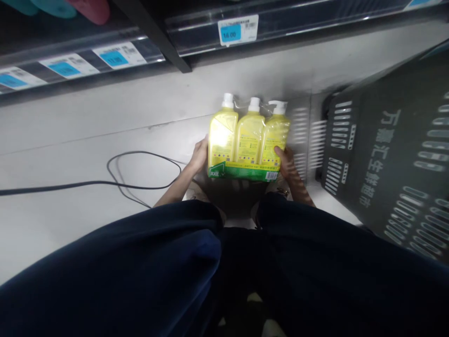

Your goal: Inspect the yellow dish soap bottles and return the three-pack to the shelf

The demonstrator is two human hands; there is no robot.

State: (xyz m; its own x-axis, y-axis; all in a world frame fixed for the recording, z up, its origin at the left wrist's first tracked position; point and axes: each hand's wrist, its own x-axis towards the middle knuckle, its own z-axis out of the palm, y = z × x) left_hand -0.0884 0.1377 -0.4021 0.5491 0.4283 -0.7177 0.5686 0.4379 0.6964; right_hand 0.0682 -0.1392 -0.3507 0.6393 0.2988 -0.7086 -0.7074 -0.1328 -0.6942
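Observation:
I hold a shrink-wrapped pack of three yellow bottles (248, 140) with white caps and a green band along its base, low in front of me above the floor. My left hand (199, 157) grips the pack's left side, fingers wrapped round its edge. On the pack's right lower corner sits my right hand (286, 161), its thumb on the front face. Both forearms reach out between my knees, which are in dark blue trousers (168, 267).
A dark plastic shopping basket (386, 154) with slotted walls and printed characters stands at the right, close to the pack. A black cable (133, 173) loops over the pale floor at the left. Shelf edges with blue price labels (231, 32) run along the top.

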